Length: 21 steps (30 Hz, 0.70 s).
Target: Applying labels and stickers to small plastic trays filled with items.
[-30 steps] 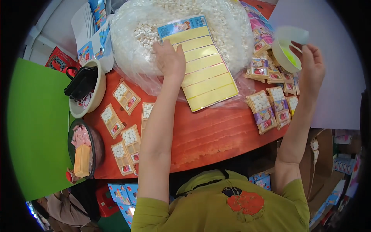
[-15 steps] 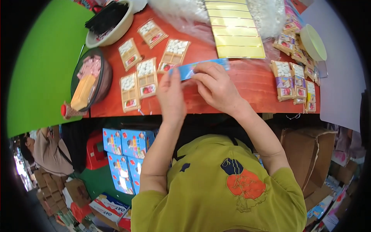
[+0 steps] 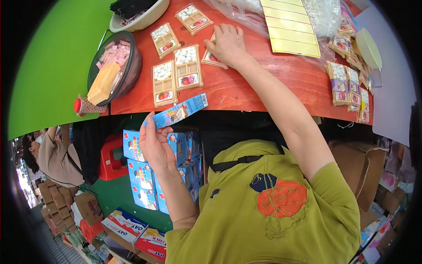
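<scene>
My left hand (image 3: 157,145) is at the table's front edge. Its thumb and fingers pinch one end of a flat blue printed paper sleeve (image 3: 182,111), whose far end points up and right. On the table my right hand (image 3: 229,45) lies over a small compartment tray (image 3: 214,60), its fingers spread across it. The hand hides most of that tray; a strawberry picture shows at the near end. Beside it are several similar trays (image 3: 188,66), each with white pieces in one end, bare compartments and a strawberry picture.
At the left stand a dark bowl (image 3: 137,66) of pink wrapped pieces with a tan box on top, a red-capped jar (image 3: 88,105) and a white basin (image 3: 154,13). A yellow lined sheet (image 3: 292,28) lies at the back. Banded trays (image 3: 340,83) and a pale green bowl (image 3: 368,48) are at right.
The blue sleeve, earlier between both hands, is now only in my left hand, lower and toward me. My right hand has let go of it and moved out over a tray. The view has shifted.
</scene>
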Available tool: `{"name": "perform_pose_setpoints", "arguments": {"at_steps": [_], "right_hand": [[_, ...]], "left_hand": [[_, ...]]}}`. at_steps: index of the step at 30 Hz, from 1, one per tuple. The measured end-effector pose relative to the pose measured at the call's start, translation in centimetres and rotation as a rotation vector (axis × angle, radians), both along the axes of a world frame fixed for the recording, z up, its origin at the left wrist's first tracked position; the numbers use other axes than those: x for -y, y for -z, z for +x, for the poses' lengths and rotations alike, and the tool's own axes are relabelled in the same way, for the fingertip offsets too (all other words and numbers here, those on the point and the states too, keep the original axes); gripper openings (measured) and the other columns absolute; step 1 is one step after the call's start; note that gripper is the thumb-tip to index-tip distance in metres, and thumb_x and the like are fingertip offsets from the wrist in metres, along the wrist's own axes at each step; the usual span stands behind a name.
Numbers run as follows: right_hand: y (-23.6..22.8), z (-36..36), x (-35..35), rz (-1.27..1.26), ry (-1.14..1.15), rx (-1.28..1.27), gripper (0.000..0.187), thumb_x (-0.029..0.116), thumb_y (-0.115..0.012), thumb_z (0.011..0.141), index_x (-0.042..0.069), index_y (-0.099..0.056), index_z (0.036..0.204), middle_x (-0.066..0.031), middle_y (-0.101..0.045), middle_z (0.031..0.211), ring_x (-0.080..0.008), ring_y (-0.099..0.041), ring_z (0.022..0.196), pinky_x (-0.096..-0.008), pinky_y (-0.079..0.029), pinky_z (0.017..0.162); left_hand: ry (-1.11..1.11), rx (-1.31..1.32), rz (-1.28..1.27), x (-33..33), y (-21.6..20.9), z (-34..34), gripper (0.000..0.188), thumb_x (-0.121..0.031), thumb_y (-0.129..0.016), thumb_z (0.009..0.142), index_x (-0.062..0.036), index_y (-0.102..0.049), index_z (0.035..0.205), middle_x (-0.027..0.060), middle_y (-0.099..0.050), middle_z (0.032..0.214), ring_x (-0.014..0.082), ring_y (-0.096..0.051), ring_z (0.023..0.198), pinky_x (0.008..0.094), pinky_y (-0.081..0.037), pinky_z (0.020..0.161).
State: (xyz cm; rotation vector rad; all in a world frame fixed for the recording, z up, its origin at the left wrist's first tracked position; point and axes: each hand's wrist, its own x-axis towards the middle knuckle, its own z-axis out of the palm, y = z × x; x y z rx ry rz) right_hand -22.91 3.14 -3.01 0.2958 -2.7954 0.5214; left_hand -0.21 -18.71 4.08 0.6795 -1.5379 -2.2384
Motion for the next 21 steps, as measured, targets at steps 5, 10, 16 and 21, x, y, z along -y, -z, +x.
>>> {"name": "perform_pose_setpoints", "arguments": {"at_steps": [5,10,16,21], "right_hand": [[0.9,4.5,-3.8,0.066,-0.192,-0.217,0.054,0.043,-0.056,0.095,0.002,-0.054,0.130,-0.0193,-0.053,0.137,-0.0348,-0.045,0.135,-0.0532,-0.029,0.112],[0.4,9.4,-8.0,0.039,-0.311,-0.145,0.048,0.034,-0.061,0.094,0.003,-0.053,0.131,-0.0180,-0.051,0.141,-0.0351,-0.042,0.138,-0.0542,-0.027,0.114],[-0.4,11.3,-10.7,-0.012,-0.368,-0.144,0.041,0.022,-0.063,0.093,0.005,-0.055,0.130,-0.0180,-0.053,0.137,-0.0353,-0.045,0.136,-0.0515,-0.030,0.114],[-1.5,11.5,-12.7,-0.336,-0.292,-0.193,0.037,0.023,-0.058,0.098,0.004,-0.055,0.130,-0.0167,-0.057,0.131,-0.0301,-0.052,0.129,-0.0432,-0.036,0.113]], "left_hand": [[0.120,-0.047,0.204,-0.2,-1.5,0.5,0.027,-0.016,-0.058,0.101,0.0041,-0.058,0.119,0.0129,-0.071,0.091,0.0179,-0.067,0.071,0.0292,-0.055,0.062],[0.216,-0.050,0.293,-3.5,-1.2,-1.1,0.025,-0.001,-0.065,0.094,0.0014,-0.059,0.118,0.0095,-0.070,0.094,0.0162,-0.066,0.075,0.0281,-0.054,0.062],[0.317,-0.072,0.328,-9.1,-0.3,-4.0,0.023,-0.001,-0.068,0.091,-0.0019,-0.061,0.113,0.0062,-0.069,0.095,0.0139,-0.066,0.079,0.0262,-0.053,0.062],[0.308,-0.038,0.310,-10.7,0.5,-5.6,0.021,-0.004,-0.070,0.091,-0.0052,-0.062,0.110,0.0034,-0.069,0.096,0.0128,-0.066,0.083,0.0260,-0.053,0.063]]}}
